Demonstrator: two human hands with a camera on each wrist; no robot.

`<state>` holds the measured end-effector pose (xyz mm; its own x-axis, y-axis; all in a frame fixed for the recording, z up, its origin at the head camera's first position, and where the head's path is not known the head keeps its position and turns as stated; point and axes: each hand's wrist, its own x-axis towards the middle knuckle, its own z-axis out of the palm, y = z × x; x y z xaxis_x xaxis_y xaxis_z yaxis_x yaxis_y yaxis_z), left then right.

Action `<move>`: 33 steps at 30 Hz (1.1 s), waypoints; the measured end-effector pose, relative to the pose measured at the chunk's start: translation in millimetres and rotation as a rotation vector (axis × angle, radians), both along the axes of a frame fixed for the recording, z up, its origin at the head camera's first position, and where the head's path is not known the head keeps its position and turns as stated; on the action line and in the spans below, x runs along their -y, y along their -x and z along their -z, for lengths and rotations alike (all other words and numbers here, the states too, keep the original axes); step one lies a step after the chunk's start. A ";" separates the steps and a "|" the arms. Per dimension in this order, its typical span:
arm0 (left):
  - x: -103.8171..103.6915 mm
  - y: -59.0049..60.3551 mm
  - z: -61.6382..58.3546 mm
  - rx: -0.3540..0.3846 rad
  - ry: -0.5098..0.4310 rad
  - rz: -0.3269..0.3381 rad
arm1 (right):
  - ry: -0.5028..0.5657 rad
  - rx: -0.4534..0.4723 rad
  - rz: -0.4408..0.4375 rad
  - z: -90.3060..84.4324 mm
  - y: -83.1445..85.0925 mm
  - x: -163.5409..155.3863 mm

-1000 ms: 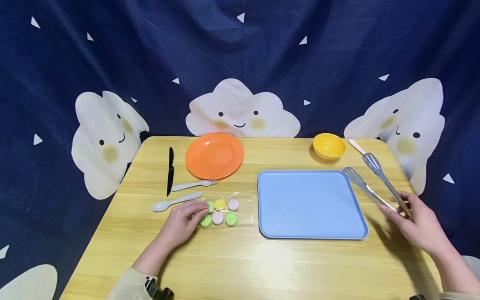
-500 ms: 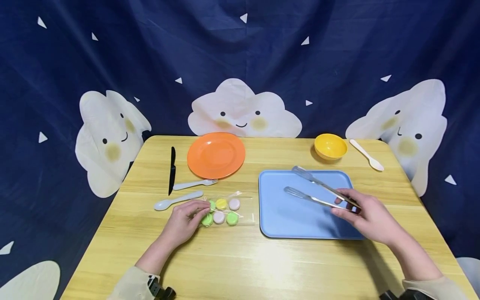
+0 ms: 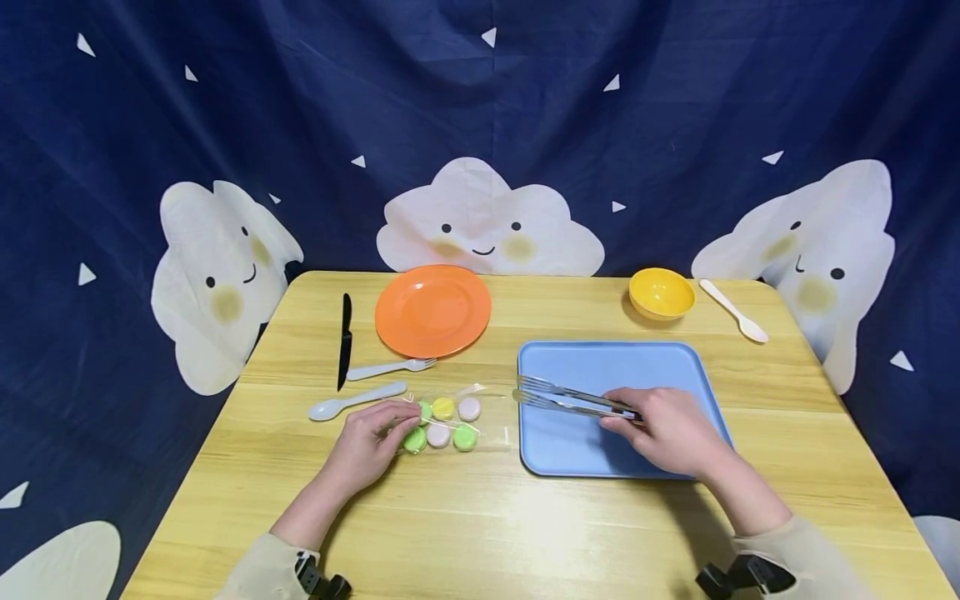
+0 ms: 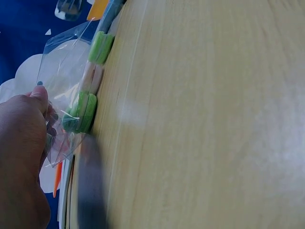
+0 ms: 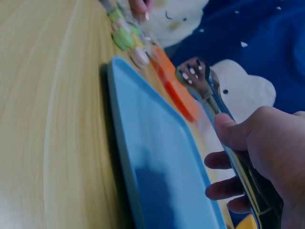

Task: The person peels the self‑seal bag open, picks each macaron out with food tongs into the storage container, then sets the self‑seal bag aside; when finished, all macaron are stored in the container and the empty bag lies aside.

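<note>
The right hand (image 3: 671,429) is holding the tongs (image 3: 573,398) by their rear end, thumb on top and fingers curled beneath, and the two slotted tips are lying close together, nearly shut, over the left part of the blue tray (image 3: 697,367). The tips are pointing left, toward the bag (image 3: 450,421), and are stopping just short of it. The left hand (image 3: 367,442) is pinching the bag's near-left corner between thumb and fingers, pinning it to the desk (image 3: 480,533); the grip there is narrow and closed on plastic only.

Inside the bag, green, yellow and pink sweets (image 3: 440,422) are lying in two short rows, flat on the desk between the spoon (image 3: 352,402) and the tray.

To do this step well, I judge the right grip should be easing so the tips are spreading before they reach the bag, since at their present gap they would likely only be pushing it. The left pinch should be staying low and firm, because the thin film will slide and crumple easily. The tongs should be coming in level with the desk, aiming at the bag's open edge; which edge is open I cannot tell.
</note>
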<state>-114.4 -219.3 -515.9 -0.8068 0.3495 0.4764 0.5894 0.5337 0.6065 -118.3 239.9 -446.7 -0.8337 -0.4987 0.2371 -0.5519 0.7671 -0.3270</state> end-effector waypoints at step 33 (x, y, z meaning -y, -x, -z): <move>-2.8 -0.4 -2.5 0.009 0.000 0.007 | -0.113 0.064 -0.130 17.6 21.1 74.5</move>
